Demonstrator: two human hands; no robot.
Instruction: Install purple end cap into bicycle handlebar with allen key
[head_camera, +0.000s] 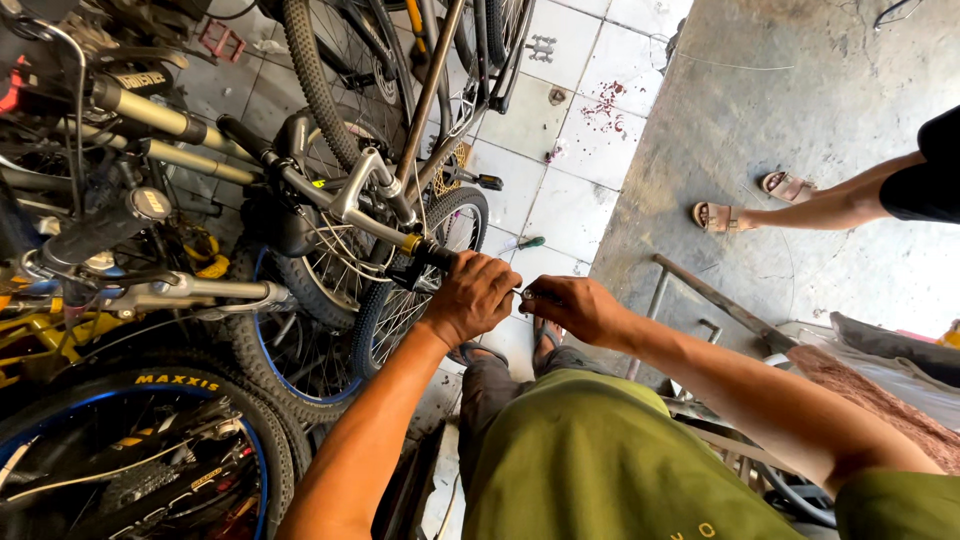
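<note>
My left hand (474, 297) is closed around the end of a bicycle handlebar (365, 225), right by its black grip. My right hand (575, 307) is just to the right of it, fingers pinched on a small dark metal tool (533, 295) that points at the bar end. The handlebar belongs to a bicycle whose spoked front wheel (410, 290) stands below my left hand. My legs and sandalled feet show beneath my hands, partly hidden by my green shirt.
Several more bicycles and knobby tyres (160, 430) crowd the left side. A green-handled screwdriver (525, 243) lies on the white tile floor. Another person's sandalled feet (745, 205) stand on the concrete at right. A metal frame (700, 295) sits near my right arm.
</note>
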